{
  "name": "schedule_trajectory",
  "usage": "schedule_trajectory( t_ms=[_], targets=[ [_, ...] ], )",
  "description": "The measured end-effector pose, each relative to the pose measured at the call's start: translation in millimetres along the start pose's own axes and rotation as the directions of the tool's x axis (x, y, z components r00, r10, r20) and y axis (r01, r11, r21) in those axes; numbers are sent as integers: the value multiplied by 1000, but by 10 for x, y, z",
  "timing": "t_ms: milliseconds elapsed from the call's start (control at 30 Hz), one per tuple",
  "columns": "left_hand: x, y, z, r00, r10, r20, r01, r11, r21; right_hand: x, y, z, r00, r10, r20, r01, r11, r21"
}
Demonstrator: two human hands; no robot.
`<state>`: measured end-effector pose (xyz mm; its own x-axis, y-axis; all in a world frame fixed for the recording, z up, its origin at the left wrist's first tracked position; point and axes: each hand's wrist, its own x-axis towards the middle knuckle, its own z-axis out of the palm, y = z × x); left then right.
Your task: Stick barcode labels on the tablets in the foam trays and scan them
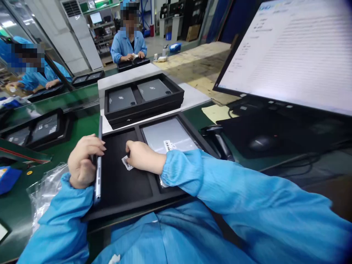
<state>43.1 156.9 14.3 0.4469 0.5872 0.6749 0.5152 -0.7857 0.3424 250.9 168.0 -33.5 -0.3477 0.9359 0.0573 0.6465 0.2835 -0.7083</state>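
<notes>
My left hand (84, 161) grips a thin tablet (98, 161), held on edge at the left side of a black foam tray (121, 209). Over the tray's left compartment, which has no tablet in it, my right hand (141, 156) pinches a small white barcode label (127, 163). The right compartment holds a second tablet (167, 132) with a barcode label on its film; my right forearm covers its lower part.
Behind lies a stack of black trays (145, 110) with two tablets. At the right are a scanner (220, 141), a mouse (262, 143) and a monitor (286, 55). Clear plastic bags (48, 190) lie at left. Two people sit across the benches.
</notes>
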Motion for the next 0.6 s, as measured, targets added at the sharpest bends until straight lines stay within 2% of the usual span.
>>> schedule_trajectory(
  t_ms=[33, 67, 100, 133, 200, 233, 267, 333, 367, 400, 433, 500, 533, 600],
  targets=[
    [25, 27, 67, 993, 58, 105, -58, 998, -3, 0, -2, -67, 998, -38, -49, 34, 996, -79],
    [54, 56, 149, 967, 125, 222, -127, 992, -4, -7, -3, -171, 991, -61, -116, 47, 992, -120],
    [81, 85, 239, 917, 183, 355, -197, 980, 3, -28, -3, -307, 976, -76, -206, 51, 991, -127],
    [103, 113, 329, 837, 195, 511, -246, 969, 33, -73, -2, -466, 945, -87, -315, 57, 993, -103],
    [133, 173, 476, 676, 153, 721, -317, 943, 97, -258, 17, -806, 834, -112, -541, 126, 992, -12],
    [152, 213, 526, 622, 129, 772, -353, 927, 129, -402, 38, -960, 762, -122, -637, 185, 982, 34],
    [180, 269, 562, 591, 108, 799, -385, 909, 162, -574, 70, -1088, 689, -126, -713, 250, 966, 70],
    [281, 441, 625, 589, 65, 805, -407, 885, 227, -956, 164, -1239, 554, -117, -824, 360, 926, 110],
    [350, 561, 673, 599, 51, 799, -397, 886, 241, -1140, 222, -1261, 501, -105, -859, 394, 912, 118],
    [424, 698, 746, 611, 37, 791, -369, 897, 242, -1303, 283, -1255, 467, -89, -880, 409, 904, 126],
    [497, 844, 848, 613, 25, 789, -330, 916, 227, -1437, 346, -1230, 451, -69, -890, 410, 902, 138],
    [613, 1132, 1133, 594, 8, 804, -259, 948, 182, -1615, 458, -1161, 466, -30, -885, 384, 908, 171],
    [652, 1256, 1301, 583, -1, 812, -235, 957, 170, -1666, 502, -1131, 476, -18, -880, 372, 910, 183],
    [695, 1438, 1629, 581, -52, 812, -189, 962, 197, -1721, 561, -1098, 465, -24, -885, 383, 907, 177]
  ],
)
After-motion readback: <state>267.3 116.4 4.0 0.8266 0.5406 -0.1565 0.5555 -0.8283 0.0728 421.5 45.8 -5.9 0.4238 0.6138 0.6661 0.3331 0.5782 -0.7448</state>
